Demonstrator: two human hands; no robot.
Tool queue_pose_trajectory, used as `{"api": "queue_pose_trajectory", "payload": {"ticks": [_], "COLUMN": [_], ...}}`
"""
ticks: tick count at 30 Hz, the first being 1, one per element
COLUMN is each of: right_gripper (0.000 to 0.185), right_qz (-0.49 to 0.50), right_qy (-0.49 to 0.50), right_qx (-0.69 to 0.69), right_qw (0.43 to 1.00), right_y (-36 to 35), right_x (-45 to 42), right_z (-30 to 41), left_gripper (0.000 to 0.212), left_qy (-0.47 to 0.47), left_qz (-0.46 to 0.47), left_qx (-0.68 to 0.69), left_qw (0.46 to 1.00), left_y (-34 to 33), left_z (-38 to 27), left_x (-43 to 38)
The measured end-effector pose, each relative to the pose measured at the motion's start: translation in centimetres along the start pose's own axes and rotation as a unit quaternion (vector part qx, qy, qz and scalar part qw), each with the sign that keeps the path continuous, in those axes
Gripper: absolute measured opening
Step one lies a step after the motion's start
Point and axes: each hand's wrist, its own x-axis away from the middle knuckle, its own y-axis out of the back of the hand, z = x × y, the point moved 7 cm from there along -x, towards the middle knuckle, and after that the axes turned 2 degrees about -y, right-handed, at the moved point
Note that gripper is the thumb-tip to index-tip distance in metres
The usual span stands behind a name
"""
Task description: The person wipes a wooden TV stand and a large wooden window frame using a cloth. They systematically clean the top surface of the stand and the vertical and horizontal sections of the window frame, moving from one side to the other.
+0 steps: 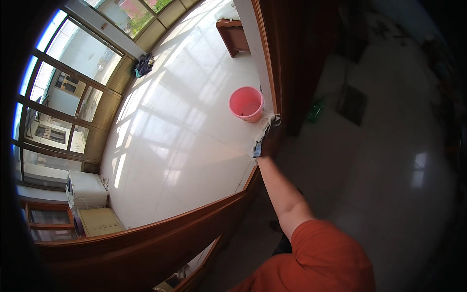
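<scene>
My right arm reaches forward in an orange-red short sleeve. At its end my right hand (pixel 271 140), dark in shadow, holds a crumpled pale cloth (pixel 269 123) with a blue part near the wrist. The cloth lies against or very near the lower part of the brown wooden door frame (pixel 273 82); I cannot tell if it touches. Just beyond the cloth, a pink plastic bucket (pixel 246 104) stands upright on the pale tiled floor (pixel 189 146). A small dark speck shows inside it. My left hand is out of view.
A brown wooden panel (pixel 146 233), apparently a door, crosses the lower left. Reddish-brown furniture (pixel 235 36) stands beyond the bucket. Dark cloth (pixel 144 65) lies by the glazed wall. A white appliance (pixel 87 186) and a yellowish cabinet (pixel 100 221) stand left. Green plastic (pixel 316 109) lies in the dark room.
</scene>
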Motion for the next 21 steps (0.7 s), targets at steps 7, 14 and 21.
{"api": "queue_pose_trajectory", "payload": {"ticks": [7,14,21], "right_gripper": [0.057,0.055,0.053], "right_qz": [0.185,0.302,0.248], "right_qy": [0.252,0.489,0.457], "right_qx": [0.030,-0.034,0.025], "right_qw": [0.949,0.818,0.854], "right_y": [-8.3,-10.6,-6.8], "right_x": [9.4,20.4,19.4], "right_z": [20.3,31.6,23.5], "left_gripper": [0.042,0.039,0.039], "left_qy": [0.010,0.016,-0.017], "left_qz": [-0.025,-0.046,-0.041], "left_qx": [0.034,0.078,0.019], "left_qw": [0.999,0.996,0.999], "left_y": [1.1,1.5,1.5], "left_z": [0.5,0.1,-0.5], "left_x": [-0.2,-0.7,-1.3]}}
